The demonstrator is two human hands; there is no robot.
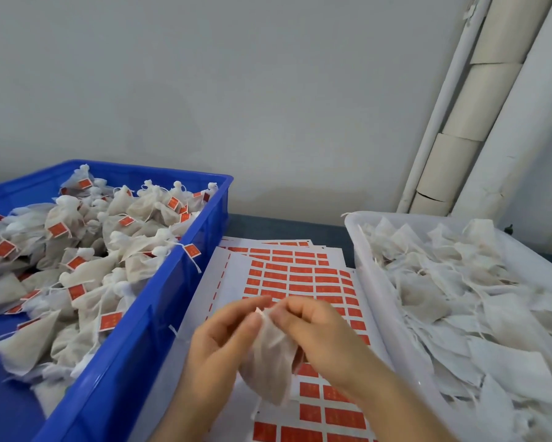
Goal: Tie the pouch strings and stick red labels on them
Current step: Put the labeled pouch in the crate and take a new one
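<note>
Right now both hands meet at the gathered neck of a small off-white gauze pouch (273, 365). It hangs between them just above the white sheets of red rectangular labels (300, 275) spread on the table. The left hand (220, 346) pinches the neck from one side with curled fingers, and the right hand (319, 336) pinches it from the other. The strings are too fine and blurred to make out, so I cannot say how far the knot has got. To do this well, I would judge, the neck wants bunching tight before the strings are drawn. The knot should sit snug against the cloth so nothing spills, with a tail left free for the label. Finished, tagged pouches fill the blue plastic crate (185, 282) on the left; flat untied ones lie in the translucent white plastic bin (373, 307) on the right.
</note>
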